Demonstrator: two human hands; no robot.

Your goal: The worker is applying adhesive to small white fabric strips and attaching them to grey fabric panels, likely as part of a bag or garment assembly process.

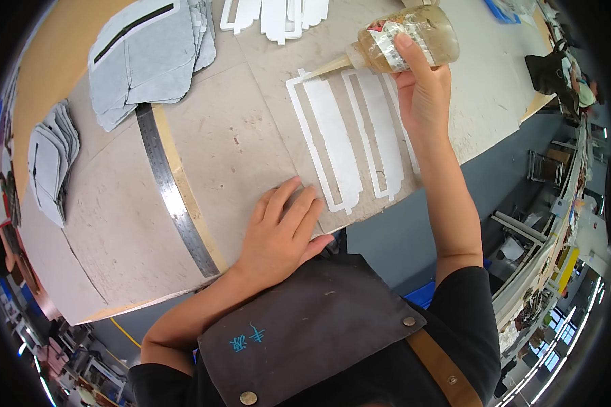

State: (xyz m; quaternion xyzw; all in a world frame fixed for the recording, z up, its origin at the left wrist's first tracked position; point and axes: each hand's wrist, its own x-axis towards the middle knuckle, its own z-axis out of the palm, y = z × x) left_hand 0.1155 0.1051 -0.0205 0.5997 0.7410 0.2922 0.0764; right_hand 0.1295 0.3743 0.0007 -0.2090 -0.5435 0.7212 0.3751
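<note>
My right hand (pixel 424 85) is wrapped round a clear glue bottle (pixel 445 41) with yellowish contents, tipped on its side. The bottle's long tapered nozzle (pixel 332 66) points left, its tip at the top end of a white cut-out frame piece (pixel 332 142). Beside that piece lies a second white cut-out frame piece (pixel 380 129), and part of a third shows under my right wrist. My left hand (pixel 282 227) rests on the table near its front edge, fingers spread and holding nothing, just left of the first piece's lower end.
A metal ruler (pixel 166 180) lies along a tan strip on the worktable (pixel 244 142). Stacks of grey cut panels (pixel 142 61) and smaller grey pieces (pixel 47 152) sit at left. More white pieces (pixel 278 17) lie at the far edge. A black bag (pixel 548 73) is at far right.
</note>
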